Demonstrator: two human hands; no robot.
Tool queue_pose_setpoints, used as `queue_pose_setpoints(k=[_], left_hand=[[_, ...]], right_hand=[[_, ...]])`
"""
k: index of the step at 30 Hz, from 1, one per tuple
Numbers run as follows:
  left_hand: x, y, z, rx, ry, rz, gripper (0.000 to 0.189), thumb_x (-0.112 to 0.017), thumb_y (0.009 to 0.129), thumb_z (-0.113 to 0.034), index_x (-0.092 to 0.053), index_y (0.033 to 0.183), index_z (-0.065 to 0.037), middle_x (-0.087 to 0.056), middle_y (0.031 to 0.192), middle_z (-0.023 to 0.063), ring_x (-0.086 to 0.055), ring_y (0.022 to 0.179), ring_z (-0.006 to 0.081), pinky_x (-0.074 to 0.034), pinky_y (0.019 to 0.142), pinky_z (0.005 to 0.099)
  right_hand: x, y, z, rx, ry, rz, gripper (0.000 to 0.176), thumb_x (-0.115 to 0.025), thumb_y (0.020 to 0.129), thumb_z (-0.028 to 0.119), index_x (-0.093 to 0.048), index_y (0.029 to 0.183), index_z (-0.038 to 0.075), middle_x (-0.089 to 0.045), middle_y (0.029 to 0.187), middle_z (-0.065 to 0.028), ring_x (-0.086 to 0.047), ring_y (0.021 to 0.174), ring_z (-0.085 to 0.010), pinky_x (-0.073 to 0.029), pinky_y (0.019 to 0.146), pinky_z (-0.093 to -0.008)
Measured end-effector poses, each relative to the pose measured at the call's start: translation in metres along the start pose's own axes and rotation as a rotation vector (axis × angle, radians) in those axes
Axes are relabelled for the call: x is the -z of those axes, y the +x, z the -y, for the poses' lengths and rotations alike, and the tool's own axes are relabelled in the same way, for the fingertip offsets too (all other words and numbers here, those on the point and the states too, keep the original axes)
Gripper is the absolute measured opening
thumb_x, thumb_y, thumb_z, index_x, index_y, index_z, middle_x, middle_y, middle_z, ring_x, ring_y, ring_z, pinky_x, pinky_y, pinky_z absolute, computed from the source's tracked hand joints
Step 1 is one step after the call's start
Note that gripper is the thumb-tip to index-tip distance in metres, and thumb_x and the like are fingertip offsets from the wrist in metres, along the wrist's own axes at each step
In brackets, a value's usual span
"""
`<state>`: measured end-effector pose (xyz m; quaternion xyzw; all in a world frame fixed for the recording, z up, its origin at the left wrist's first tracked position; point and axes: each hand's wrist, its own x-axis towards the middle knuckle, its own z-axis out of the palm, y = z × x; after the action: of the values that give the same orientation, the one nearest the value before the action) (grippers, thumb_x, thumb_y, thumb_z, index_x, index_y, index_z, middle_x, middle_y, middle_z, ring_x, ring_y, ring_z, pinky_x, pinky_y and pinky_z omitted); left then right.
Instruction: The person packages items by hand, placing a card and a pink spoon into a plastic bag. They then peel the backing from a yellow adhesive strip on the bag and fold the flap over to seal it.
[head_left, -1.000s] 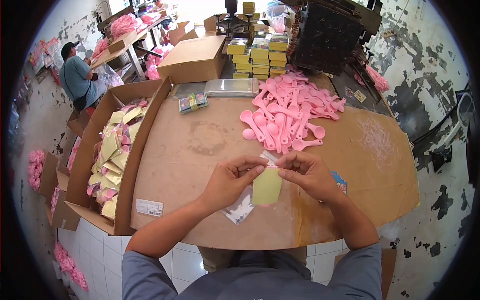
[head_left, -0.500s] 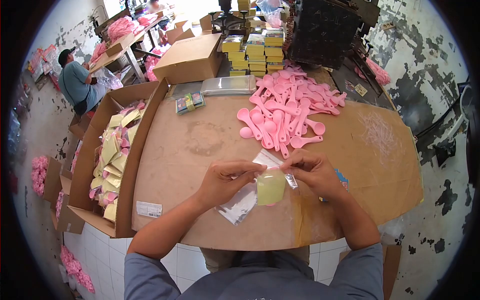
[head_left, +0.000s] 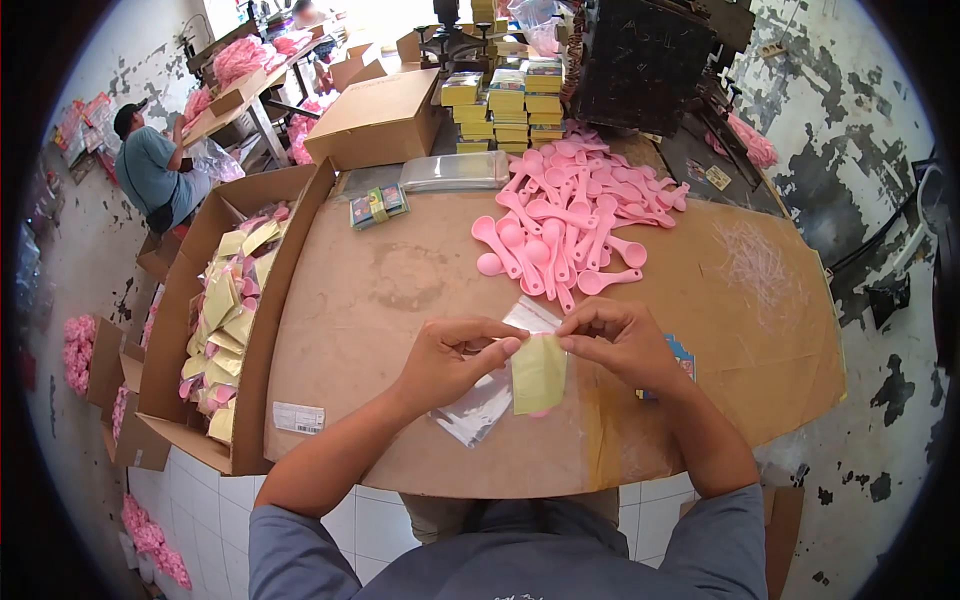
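Between my hands hangs a small clear plastic packet (head_left: 539, 376) with a pale yellow card inside and a bit of pink showing at its lower edge. My left hand (head_left: 462, 352) pinches its top left corner between thumb and forefinger. At the top right corner, the fingertips of my right hand (head_left: 615, 345) are closed in a similar pinch. Flat clear plastic bags (head_left: 478, 408) lie on the cardboard beneath and left of the packet. Just beyond my hands spreads a heap of pink scoops (head_left: 575, 225). Blue printed cards (head_left: 683, 362) are partly covered by my right wrist.
On the left stands an open carton (head_left: 255, 400) full of filled packets. A closed box (head_left: 375, 115), stacks of yellow-edged cards (head_left: 510, 105) and a banded card bundle (head_left: 379, 207) sit toward the back. Thin clear strips (head_left: 755, 262) lie at right. Another person (head_left: 155, 165) sits far left.
My right hand has shifted slightly left along the packet's top edge. The shiny clear plastic that stuck out below its fingers no longer shows. My left hand has barely moved.
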<state>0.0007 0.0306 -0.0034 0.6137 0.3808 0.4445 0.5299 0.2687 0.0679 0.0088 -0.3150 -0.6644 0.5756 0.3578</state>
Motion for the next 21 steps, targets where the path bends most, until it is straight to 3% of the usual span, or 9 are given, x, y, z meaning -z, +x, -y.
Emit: queue_pose_setpoints(k=[2,7,13,16,21], left_hand=[[-0.001,0.0,-0.004,0.108,0.041,0.0,0.02,-0.072,0.098,-0.007,-0.075,0.115,0.004,-0.076,0.11,0.0104,-0.072,0.093,0.0105,-0.06,0.079,0.0259],[-0.003,0.003,-0.005,0.115,-0.104,-0.029,0.028,-0.073,0.099,-0.01,-0.07,0.123,0.004,-0.076,0.11,0.0103,-0.072,0.092,0.0105,-0.06,0.076,0.025],[-0.001,0.004,0.0,0.093,-0.18,-0.027,0.033,-0.071,0.1,-0.01,-0.065,0.13,0.003,-0.076,0.11,0.0108,-0.073,0.092,0.0116,-0.06,0.075,0.0254],[0.002,0.004,-0.002,0.083,-0.187,-0.052,0.033,-0.071,0.1,-0.01,-0.065,0.13,0.003,-0.076,0.11,0.0114,-0.073,0.092,0.0118,-0.06,0.074,0.0256],[0.007,0.006,-0.007,0.034,-0.188,-0.077,0.036,-0.069,0.101,-0.01,-0.061,0.134,0.002,-0.075,0.112,0.0117,-0.072,0.092,0.0119,-0.061,0.075,0.0269]], right_hand=[[0.0,0.0,-0.001,-0.02,0.004,-0.001,0.014,-0.073,0.096,0.004,-0.072,0.109,-0.002,-0.072,0.1,-0.004,-0.067,0.091,-0.0079,-0.054,0.079,-0.0241],[0.001,0.001,-0.007,0.006,-0.037,-0.012,0.015,-0.073,0.097,0.004,-0.071,0.11,-0.002,-0.073,0.102,-0.0043,-0.068,0.093,-0.0086,-0.054,0.08,-0.0241],[-0.007,0.003,-0.005,0.067,-0.039,-0.059,0.032,-0.072,0.097,0.004,-0.063,0.126,-0.002,-0.068,0.101,-0.003,-0.065,0.093,-0.0106,-0.054,0.084,-0.0269],[-0.017,-0.002,0.015,0.077,-0.064,0.028,0.04,-0.074,0.096,0.006,-0.059,0.132,-0.002,-0.066,0.1,-0.0023,-0.064,0.092,-0.0109,-0.053,0.084,-0.028],[-0.005,-0.002,0.001,-0.046,-0.128,0.114,0.033,-0.074,0.095,0.006,-0.064,0.125,-0.003,-0.068,0.101,-0.0028,-0.065,0.092,-0.0106,-0.054,0.084,-0.0276]])
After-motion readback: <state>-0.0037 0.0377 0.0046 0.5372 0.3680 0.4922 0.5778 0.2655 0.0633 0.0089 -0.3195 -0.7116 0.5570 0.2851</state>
